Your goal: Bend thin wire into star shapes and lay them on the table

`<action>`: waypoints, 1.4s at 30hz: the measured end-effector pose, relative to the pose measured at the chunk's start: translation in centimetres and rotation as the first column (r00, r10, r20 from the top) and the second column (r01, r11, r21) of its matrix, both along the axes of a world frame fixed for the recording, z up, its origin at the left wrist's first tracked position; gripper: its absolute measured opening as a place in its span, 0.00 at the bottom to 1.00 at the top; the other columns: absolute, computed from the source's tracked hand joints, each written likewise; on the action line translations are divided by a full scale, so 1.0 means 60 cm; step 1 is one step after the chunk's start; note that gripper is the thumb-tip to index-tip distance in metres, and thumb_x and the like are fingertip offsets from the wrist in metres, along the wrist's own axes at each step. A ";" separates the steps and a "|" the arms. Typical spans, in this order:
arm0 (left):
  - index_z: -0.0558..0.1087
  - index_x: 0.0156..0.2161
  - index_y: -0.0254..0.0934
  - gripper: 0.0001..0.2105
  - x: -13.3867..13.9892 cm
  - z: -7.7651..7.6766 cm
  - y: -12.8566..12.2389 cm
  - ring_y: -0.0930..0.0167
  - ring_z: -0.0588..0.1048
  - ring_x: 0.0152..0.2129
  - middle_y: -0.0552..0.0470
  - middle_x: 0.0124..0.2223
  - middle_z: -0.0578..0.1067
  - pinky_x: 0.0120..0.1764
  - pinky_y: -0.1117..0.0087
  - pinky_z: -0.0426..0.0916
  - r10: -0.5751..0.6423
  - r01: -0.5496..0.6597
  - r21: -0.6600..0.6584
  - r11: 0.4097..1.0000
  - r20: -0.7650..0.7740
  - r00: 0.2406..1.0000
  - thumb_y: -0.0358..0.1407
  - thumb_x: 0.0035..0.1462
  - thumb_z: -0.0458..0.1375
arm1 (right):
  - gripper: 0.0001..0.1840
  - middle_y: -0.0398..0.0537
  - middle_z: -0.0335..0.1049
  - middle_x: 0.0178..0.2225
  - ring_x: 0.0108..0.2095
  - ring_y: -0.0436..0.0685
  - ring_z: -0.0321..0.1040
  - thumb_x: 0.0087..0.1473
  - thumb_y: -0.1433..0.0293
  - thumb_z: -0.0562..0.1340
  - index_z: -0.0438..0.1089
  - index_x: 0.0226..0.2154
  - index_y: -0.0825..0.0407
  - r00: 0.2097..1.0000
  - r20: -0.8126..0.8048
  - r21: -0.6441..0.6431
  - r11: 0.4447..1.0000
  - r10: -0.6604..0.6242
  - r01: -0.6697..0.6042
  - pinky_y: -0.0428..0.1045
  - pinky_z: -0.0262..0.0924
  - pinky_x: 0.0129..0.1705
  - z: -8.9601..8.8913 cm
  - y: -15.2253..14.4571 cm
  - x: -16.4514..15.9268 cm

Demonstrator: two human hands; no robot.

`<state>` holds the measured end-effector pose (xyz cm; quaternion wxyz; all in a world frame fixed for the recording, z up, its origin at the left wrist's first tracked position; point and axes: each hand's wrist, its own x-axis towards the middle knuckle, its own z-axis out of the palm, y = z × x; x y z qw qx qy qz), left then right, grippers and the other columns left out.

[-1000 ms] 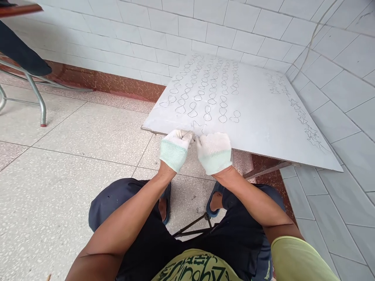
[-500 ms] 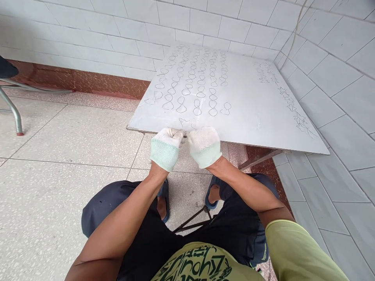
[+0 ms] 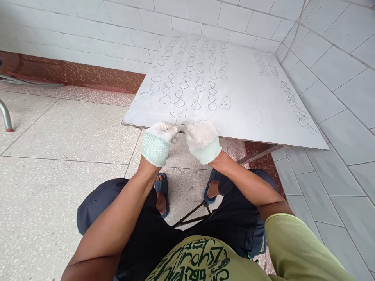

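In white gloves with pale green cuffs, my left hand (image 3: pixel 160 138) and my right hand (image 3: pixel 202 140) meet at the table's front edge. Both have their fingers pinched on a thin bent wire (image 3: pixel 175 116), whose angular bends stick up beyond the fingertips. The part between my fingers is mostly hidden. Just past my hands lie wire figure-eights (image 3: pixel 212 95), set in several rows on the white tabletop (image 3: pixel 249 105). A separate twisted wire loop (image 3: pixel 225 102) rests to the right of the nearest row.
Star-like bent wires (image 3: pixel 288 95) lie in a line along the table's right side. Tiled walls (image 3: pixel 205 13) stand behind and to the right. A metal chair leg (image 3: pixel 6 115) is at the far left, and a thin dark metal frame (image 3: pixel 190 215) sits between my feet.
My left hand has shifted slightly left, so the gap between my fingertips is a bit wider. More of the bent wire shows above them. The view has tilted slightly.
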<state>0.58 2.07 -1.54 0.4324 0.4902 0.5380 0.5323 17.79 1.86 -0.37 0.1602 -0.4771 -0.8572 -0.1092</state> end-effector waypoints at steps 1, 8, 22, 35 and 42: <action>0.75 0.25 0.41 0.14 -0.001 -0.001 0.002 0.71 0.72 0.22 0.49 0.26 0.80 0.30 0.68 0.68 -0.009 0.009 -0.007 1.000 -0.001 1.000 0.45 0.58 0.66 | 0.22 0.53 0.83 0.38 0.42 0.64 0.77 0.83 0.69 0.51 0.80 0.59 0.53 1.000 0.007 -0.011 1.000 0.004 -0.004 0.58 0.59 0.46 0.002 0.000 0.000; 0.76 0.24 0.40 0.15 0.001 -0.005 0.001 0.71 0.71 0.21 0.48 0.24 0.78 0.28 0.69 0.65 -0.040 0.041 -0.048 0.998 0.008 0.999 0.48 0.53 0.68 | 0.21 0.51 0.83 0.37 0.40 0.62 0.77 0.81 0.71 0.52 0.81 0.52 0.52 0.998 -0.019 -0.017 0.998 0.053 -0.053 0.58 0.55 0.45 0.002 0.006 0.005; 0.75 0.26 0.42 0.16 -0.016 0.000 -0.004 0.69 0.73 0.20 0.48 0.26 0.80 0.24 0.70 0.62 -0.119 0.110 -0.137 0.984 -0.055 0.991 0.50 0.53 0.71 | 0.19 0.52 0.81 0.36 0.40 0.63 0.72 0.77 0.74 0.54 0.82 0.50 0.52 0.995 0.027 -0.040 0.995 0.096 -0.095 0.57 0.54 0.47 0.005 0.012 0.020; 0.77 0.24 0.40 0.15 -0.036 0.006 0.009 0.71 0.72 0.21 0.46 0.26 0.81 0.28 0.68 0.67 -0.037 0.037 0.006 0.999 -0.071 0.997 0.47 0.55 0.67 | 0.25 0.51 0.83 0.36 0.41 0.63 0.77 0.85 0.63 0.50 0.81 0.63 0.51 0.997 -0.068 0.110 0.994 0.027 -0.019 0.57 0.56 0.46 -0.018 0.004 0.020; 0.77 0.23 0.40 0.16 -0.049 0.020 0.006 0.70 0.71 0.19 0.47 0.24 0.78 0.24 0.70 0.64 -0.112 0.108 -0.039 0.993 -0.109 0.988 0.45 0.56 0.70 | 0.25 0.51 0.83 0.35 0.40 0.64 0.78 0.85 0.65 0.50 0.83 0.62 0.51 0.999 -0.015 0.058 0.997 0.048 -0.047 0.58 0.55 0.44 -0.015 -0.001 0.012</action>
